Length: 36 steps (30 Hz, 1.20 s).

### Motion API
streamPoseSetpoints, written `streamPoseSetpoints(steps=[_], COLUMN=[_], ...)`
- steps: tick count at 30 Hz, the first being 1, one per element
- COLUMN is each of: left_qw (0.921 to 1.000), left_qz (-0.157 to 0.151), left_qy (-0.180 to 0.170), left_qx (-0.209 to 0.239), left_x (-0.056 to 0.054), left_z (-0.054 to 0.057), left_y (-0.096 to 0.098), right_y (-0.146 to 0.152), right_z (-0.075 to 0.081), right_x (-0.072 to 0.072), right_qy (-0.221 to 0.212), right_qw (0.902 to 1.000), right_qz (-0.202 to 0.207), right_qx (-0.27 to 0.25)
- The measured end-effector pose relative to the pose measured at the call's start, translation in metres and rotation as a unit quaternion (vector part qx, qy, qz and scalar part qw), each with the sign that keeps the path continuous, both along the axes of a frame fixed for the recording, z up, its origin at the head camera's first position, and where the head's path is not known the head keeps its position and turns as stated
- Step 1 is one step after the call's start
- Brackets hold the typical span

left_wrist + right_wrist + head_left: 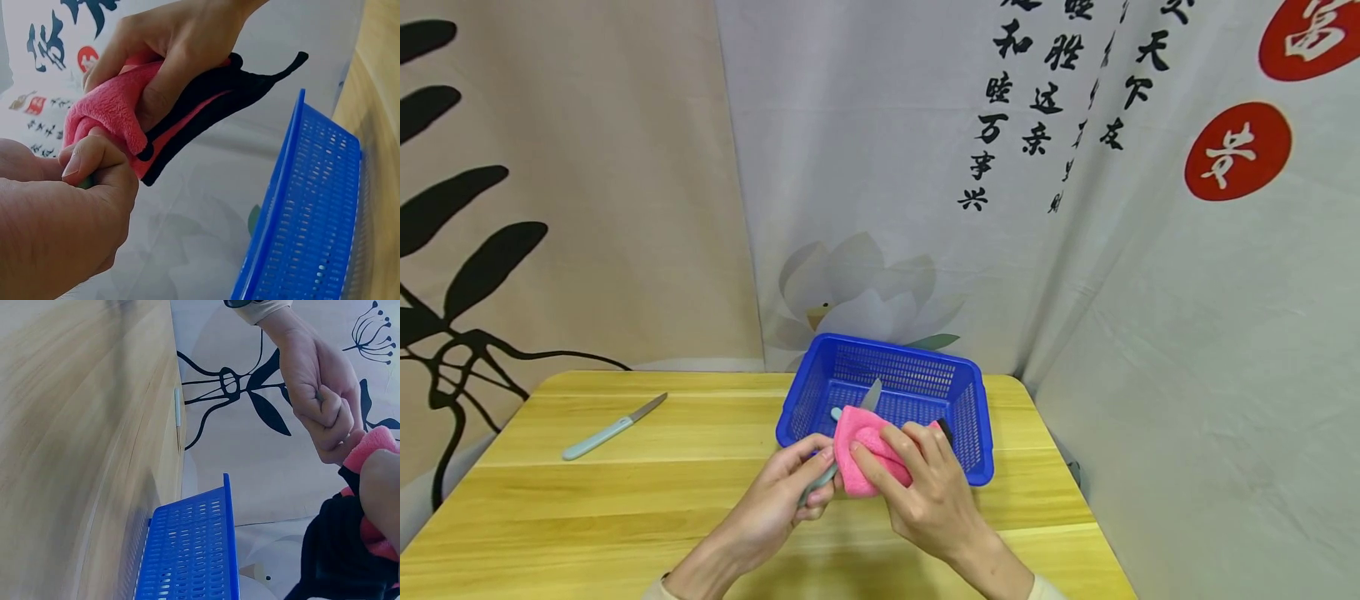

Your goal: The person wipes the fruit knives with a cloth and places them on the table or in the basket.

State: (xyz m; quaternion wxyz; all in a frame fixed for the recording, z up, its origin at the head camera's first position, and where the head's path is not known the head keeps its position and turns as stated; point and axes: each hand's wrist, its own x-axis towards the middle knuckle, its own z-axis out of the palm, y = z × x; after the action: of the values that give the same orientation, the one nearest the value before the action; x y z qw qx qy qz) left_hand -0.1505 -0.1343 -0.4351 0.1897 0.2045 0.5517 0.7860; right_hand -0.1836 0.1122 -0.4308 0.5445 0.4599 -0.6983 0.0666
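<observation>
My left hand (790, 483) grips the pale grey-green handle (818, 485) of a knife. Folded over the front of that handle is a pink cloth (868, 442) with black edging, which hides what lies inside it. My right hand (928, 492) grips the cloth, thumb and fingers pressing it from both sides. In the left wrist view, the left fingers (94, 162) meet the cloth's fold and a black-edged flap (212, 94) hangs beyond. Just past the cloth in the head view, a knife blade (872, 394) shows against the basket, beside a pale handle end (837, 413).
A blue plastic basket (981, 417) with slotted walls stands at the table's back edge, behind the hands. Another knife (617, 427) with a pale green handle lies on the left of the wooden table (647, 517). Printed curtains (887, 167) hang behind and to the right.
</observation>
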Motion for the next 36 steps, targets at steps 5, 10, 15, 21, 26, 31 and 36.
streamPoseSetpoints(steps=[5, 10, 15, 21, 26, 31, 36], left_qw=[0.9999, 0.9999, 0.9997, 0.9995, 0.9994, 0.9993, 0.999], left_qz=[-0.003, -0.008, -0.011, -0.016, -0.017, -0.022, -0.032], left_qy=[0.0, 0.006, 0.006, 0.0, -0.002, -0.004, -0.008], left_qx=[-0.011, -0.012, -0.021, -0.028, -0.029, -0.03, -0.029], left_x=[0.001, 0.002, 0.002, 0.003, 0.004, 0.005, 0.007], left_z=[0.002, 0.002, 0.002, 0.002, 0.002, 0.001, 0.0], left_y=[0.0, 0.0, -0.001, -0.001, -0.001, -0.001, -0.001], right_y=[0.002, 0.005, 0.009, 0.013, 0.016, 0.021, 0.029], right_z=[-0.001, 0.001, 0.003, 0.002, 0.003, 0.005, 0.005], right_x=[-0.005, -0.013, -0.018, -0.022, -0.026, -0.03, -0.032], right_qy=[0.006, 0.01, 0.013, 0.011, 0.011, 0.006, -0.021], right_qw=[0.9997, 0.999, 0.9982, 0.997, 0.996, 0.9951, 0.9928], right_qz=[-0.017, -0.026, -0.035, -0.05, -0.061, -0.069, -0.095], right_qx=[-0.016, -0.035, -0.047, -0.059, -0.065, -0.07, -0.07])
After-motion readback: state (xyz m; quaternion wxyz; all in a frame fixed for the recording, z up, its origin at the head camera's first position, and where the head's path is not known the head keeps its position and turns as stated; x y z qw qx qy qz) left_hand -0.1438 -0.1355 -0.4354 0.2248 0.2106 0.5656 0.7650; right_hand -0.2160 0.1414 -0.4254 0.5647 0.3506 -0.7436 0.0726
